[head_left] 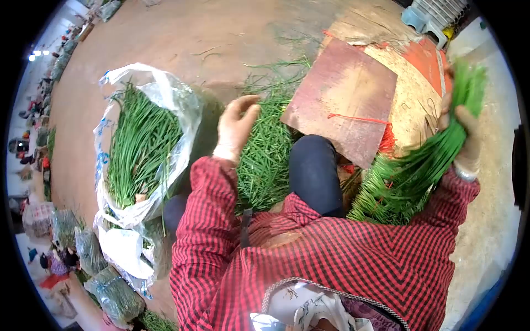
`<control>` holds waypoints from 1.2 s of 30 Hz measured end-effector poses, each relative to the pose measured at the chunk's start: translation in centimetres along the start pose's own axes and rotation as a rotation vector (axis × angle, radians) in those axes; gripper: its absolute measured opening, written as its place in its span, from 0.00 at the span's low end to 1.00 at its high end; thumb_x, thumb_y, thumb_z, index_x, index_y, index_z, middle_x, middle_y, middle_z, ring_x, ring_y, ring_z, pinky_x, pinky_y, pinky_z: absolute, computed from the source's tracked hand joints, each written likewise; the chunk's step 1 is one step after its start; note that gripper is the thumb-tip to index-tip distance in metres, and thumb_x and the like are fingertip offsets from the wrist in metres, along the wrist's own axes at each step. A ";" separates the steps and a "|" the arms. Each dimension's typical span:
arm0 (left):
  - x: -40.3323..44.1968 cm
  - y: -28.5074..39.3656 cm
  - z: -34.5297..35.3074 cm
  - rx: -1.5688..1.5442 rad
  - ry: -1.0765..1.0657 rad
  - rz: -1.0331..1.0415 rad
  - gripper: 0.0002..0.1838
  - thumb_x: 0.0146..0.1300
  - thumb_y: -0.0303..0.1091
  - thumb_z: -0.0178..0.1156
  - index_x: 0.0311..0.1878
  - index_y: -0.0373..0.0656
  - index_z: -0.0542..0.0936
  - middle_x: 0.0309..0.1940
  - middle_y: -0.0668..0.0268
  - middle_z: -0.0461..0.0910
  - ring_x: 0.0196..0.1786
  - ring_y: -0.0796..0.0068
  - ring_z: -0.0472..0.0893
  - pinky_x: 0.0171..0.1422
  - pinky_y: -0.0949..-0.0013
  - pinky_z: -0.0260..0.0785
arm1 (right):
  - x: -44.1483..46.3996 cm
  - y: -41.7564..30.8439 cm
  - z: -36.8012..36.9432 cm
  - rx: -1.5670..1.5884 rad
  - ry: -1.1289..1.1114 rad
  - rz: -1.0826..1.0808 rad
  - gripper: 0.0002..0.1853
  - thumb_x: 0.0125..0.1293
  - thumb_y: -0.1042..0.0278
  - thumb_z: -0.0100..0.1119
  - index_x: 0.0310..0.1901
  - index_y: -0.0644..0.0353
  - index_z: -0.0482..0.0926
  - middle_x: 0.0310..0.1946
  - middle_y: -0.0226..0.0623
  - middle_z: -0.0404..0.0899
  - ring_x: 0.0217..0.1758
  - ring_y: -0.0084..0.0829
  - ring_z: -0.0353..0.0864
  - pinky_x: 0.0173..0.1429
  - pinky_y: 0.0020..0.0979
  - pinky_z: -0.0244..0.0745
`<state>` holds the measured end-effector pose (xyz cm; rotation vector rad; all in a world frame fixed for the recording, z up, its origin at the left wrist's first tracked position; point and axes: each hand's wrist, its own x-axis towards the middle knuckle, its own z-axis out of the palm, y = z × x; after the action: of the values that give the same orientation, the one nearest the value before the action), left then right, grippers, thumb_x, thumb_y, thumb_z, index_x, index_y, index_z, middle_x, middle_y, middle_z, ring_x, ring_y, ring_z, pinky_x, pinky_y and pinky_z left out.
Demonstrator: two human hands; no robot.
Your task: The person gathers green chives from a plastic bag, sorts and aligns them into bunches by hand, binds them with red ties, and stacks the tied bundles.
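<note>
My left hand (236,126) is raised over a heap of loose green stalks (268,160), its thumb and fingers apart and nothing between them. At the right, my right hand (468,135) is wrapped round a bunch of long green stalks (450,143), whose upper end is blurred. Below that bunch lies a pile of green stalks (381,193) with bits of red tie among them. A reddish board (348,94) rests tilted beyond my knee, with red strings (387,138) over its right edge. To the left stands an open white plastic bag (185,105) holding green stalks (141,143).
Stools (422,22) are stacked at the top right. Several wrapped bundles (116,295) lie at the lower left, and people and goods line the far left side. An orange and tan sack (422,66) lies beyond the board. Loose stalks are scattered on the brown floor (182,33).
</note>
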<state>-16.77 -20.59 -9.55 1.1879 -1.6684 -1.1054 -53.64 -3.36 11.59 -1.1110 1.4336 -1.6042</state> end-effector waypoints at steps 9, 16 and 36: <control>4.6 -0.8 15.3 0.351 -0.527 0.091 0.20 0.61 0.48 0.64 0.54 0.52 0.83 0.45 0.57 0.83 0.49 0.56 0.82 0.55 0.60 0.73 | 3.5 24.2 -3.3 -0.282 0.006 0.737 0.29 0.59 0.66 0.63 0.62 0.64 0.71 0.49 0.40 0.78 0.49 0.30 0.79 0.53 0.34 0.79; 4.5 -2.7 16.5 0.619 -0.473 0.156 0.25 0.58 0.58 0.65 0.48 0.50 0.84 0.38 0.60 0.83 0.44 0.60 0.83 0.48 0.58 0.74 | 10.2 27.4 0.1 -0.481 -0.223 0.551 0.27 0.57 0.64 0.65 0.58 0.64 0.75 0.48 0.37 0.83 0.49 0.31 0.81 0.56 0.33 0.76; 4.1 -3.6 15.5 0.676 -0.411 0.249 0.11 0.58 0.45 0.63 0.35 0.49 0.82 0.28 0.60 0.81 0.35 0.55 0.81 0.40 0.53 0.73 | 13.2 26.1 7.8 -0.849 -0.330 0.139 0.29 0.56 0.51 0.62 0.55 0.60 0.75 0.47 0.51 0.82 0.53 0.50 0.81 0.57 0.40 0.74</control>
<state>-31.21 -22.06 -17.25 1.1403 -2.5612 -0.6650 -52.56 -22.01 -12.28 -1.5922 1.9483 -0.6370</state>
